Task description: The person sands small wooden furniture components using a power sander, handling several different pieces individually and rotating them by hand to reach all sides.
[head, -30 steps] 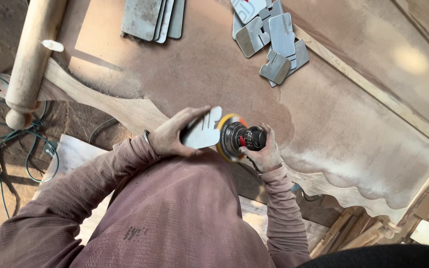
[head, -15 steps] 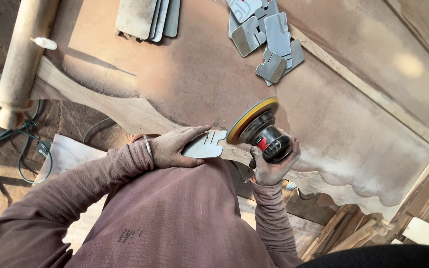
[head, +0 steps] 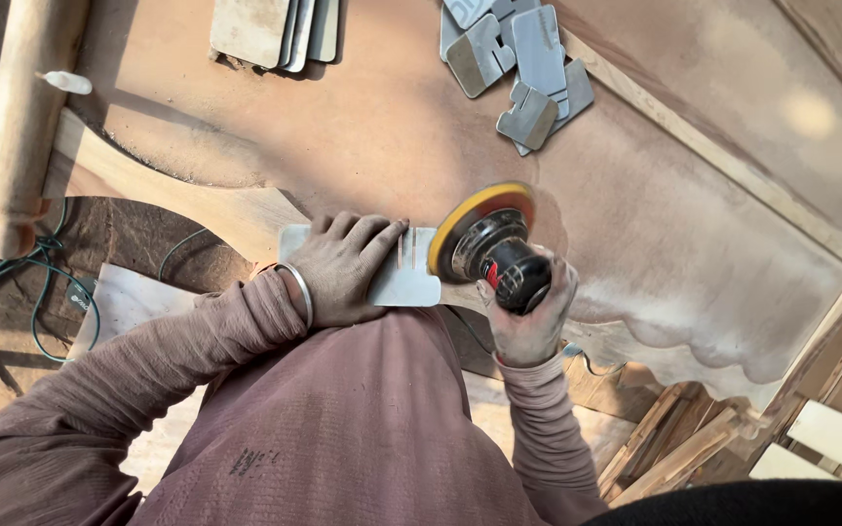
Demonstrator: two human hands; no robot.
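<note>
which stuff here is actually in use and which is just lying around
In use:
- left hand pressing down the small pale board
- right hand gripping the disc sander, its disc at the board's slotted end

Lying about:
- grey slotted pieces
- stack of flat boards
- turned wooden post
- green cable
- wood offcuts

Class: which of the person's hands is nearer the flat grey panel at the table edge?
Left. The left hand presses flat on the panel; the right hand holds the sander just beside the panel's end.
</note>
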